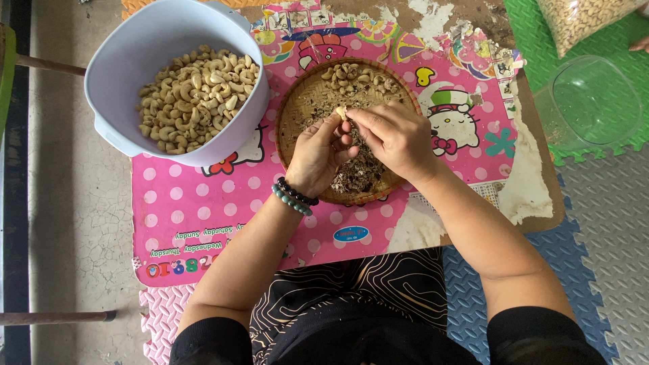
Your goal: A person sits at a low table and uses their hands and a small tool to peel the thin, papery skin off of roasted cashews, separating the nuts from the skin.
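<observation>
Over the woven tray [297, 115], both hands [318, 152] [395, 138] pinch one cashew [341, 111] between fingertips.

Cracked concrete floor [74, 203] under coloured foam mats [595, 223].

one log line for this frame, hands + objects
left hand: pinching cashew | right hand: pinching same cashew | below: woven tray with nuts, shell bits | left: pale bowl of cashews
</observation>
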